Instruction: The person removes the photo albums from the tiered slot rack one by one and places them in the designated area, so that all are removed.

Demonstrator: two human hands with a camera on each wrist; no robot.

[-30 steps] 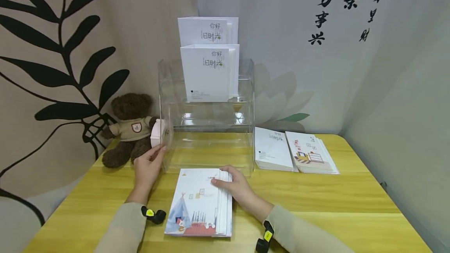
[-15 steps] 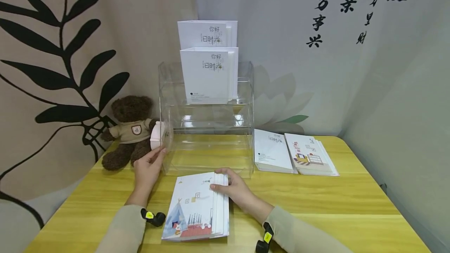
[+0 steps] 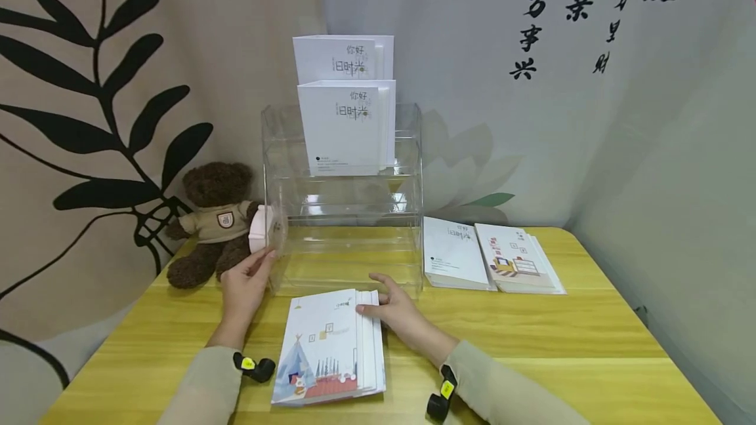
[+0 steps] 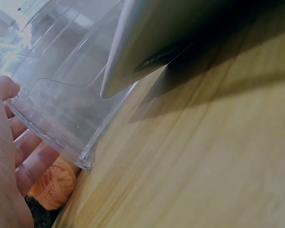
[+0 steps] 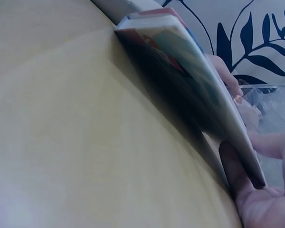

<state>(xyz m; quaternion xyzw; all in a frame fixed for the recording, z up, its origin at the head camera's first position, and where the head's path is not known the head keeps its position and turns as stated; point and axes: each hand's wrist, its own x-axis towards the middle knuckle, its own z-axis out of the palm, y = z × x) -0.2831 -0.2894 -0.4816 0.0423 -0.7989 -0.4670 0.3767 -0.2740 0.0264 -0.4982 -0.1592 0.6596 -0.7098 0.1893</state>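
At the table's front lies a book with a blue tent drawn on its white cover. My right hand pinches its right edge, thumb on the cover; in the right wrist view, fingers of that hand reach beneath the tilted book. My left hand holds the lower left edge of a clear acrylic rack. In the left wrist view its thumb lies on the near side of the rack's panel, the other fingers behind it. Two white books stand in the rack's upper tiers.
Right of the rack lie a white book and an illustrated book. A brown teddy bear sits to the left, beside a pale pink object. An orange yarn ball shows behind the rack's corner.
The book in my right hand has shifted slightly left and tilted, its layered right edge fanning. The right index finger now extends off its top corner. My left hand stays on the rack.
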